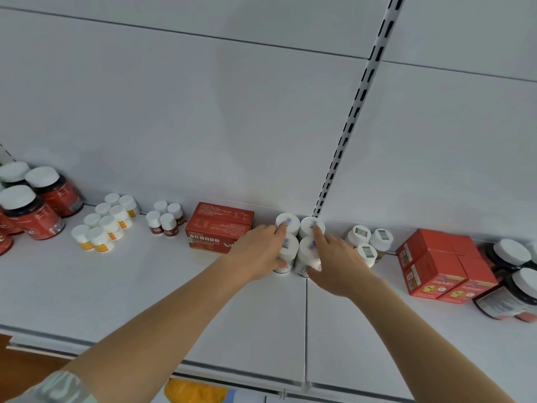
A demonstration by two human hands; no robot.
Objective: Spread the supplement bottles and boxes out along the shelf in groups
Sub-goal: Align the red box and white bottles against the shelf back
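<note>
Left hand point(257, 251) and right hand point(334, 257) each grip 2 of 4 white bottles point(287, 222) between them

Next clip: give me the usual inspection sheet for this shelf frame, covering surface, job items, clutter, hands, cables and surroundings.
Surface: white shelf, seam between two boards near the middle.
Job's things: four white bottles in a tight square at centre; red box left of them; small white-capped bottles; four small dark bottles; large red jars far left; three green-labelled bottles, stacked red boxes, dark jars on the right.
Clutter: nothing seen.
Hands: left hand and right hand grip the front bottles, forefingers on the rear caps.
Cables: nothing seen.
Surroundings: white back panel, slotted upright.
</note>
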